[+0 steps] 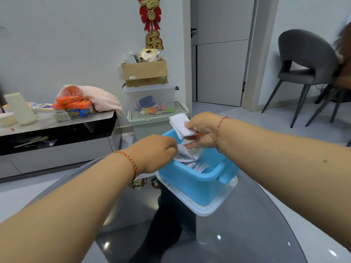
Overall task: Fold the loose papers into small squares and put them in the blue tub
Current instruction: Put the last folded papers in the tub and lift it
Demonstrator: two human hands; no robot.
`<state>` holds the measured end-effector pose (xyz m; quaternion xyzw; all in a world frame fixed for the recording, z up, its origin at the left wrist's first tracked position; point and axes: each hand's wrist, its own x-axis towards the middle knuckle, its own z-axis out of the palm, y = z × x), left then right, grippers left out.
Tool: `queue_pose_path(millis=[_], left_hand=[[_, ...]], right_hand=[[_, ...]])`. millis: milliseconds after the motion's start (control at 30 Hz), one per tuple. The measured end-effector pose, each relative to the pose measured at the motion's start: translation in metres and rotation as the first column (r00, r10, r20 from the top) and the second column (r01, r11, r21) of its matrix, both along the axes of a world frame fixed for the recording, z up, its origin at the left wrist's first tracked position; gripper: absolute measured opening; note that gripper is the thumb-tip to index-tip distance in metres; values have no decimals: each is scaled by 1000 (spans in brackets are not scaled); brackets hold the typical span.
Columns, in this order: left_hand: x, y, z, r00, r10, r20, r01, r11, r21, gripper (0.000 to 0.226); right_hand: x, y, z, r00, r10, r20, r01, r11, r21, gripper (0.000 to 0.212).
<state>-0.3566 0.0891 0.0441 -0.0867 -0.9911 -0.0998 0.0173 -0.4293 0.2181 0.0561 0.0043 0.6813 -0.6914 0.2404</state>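
The blue tub (pixel 197 188) stands on a clear lid (pixel 214 207) at the far side of a round glass table (pixel 237 234). Several white papers (pixel 191 162) lie inside it. My right hand (pixel 204 130) hovers over the tub's far rim, pinching a folded white paper (pixel 180 125) between thumb and fingers. My left hand (pixel 157 152) reaches over the tub's left rim with its fingers closed on the papers inside; the fingertips are hidden behind the knuckles.
A low cabinet (pixel 57 130) on the left carries snack packets, a pink towel and a pale cup. Stacked plastic bins (pixel 152 103) with a cardboard box stand behind the table. A grey chair (pixel 305 69) is at the right.
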Motion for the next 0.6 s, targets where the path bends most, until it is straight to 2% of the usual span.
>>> queue_pose_path(millis=[67, 100, 167, 233, 300, 367, 433, 533, 600], left_hand=[[0, -4, -2, 993, -14, -116, 23, 997, 79, 27], [-1, -6, -3, 989, -39, -143, 50, 996, 72, 33], [-3, -8, -7, 991, -78, -106, 73, 996, -43, 49], [-4, -9, -11, 999, -34, -40, 30, 993, -114, 46], [-5, -10, -13, 1000, -6, -5, 6, 994, -109, 41], [-5, -11, -13, 1000, -19, 23, 22, 990, -139, 41], [-4, -11, -12, 998, -19, 53, 27, 989, -145, 43], [-2, -11, -14, 999, 12, 37, -7, 990, -139, 42], [-1, -10, -15, 999, 18, -30, -22, 993, -117, 40]], right_hand=[[-1, -4, -8, 998, 46, 46, -49, 998, 46, 28], [-2, -6, -13, 997, 57, 55, -61, 995, 80, 27], [-1, -8, -18, 996, 48, 74, -58, 989, 136, 28], [-2, -9, -22, 998, 40, 50, -48, 980, 191, 29], [-3, -9, -19, 998, 43, -52, -25, 951, 307, 28], [-10, -10, -9, 962, 123, -243, 34, 831, 555, 28], [-15, -7, 3, 872, 301, -385, 119, 634, 764, 32], [-17, -6, 20, 703, 627, -336, 126, 356, 926, 27], [-16, -9, 24, 608, 750, -260, 141, 221, 965, 27]])
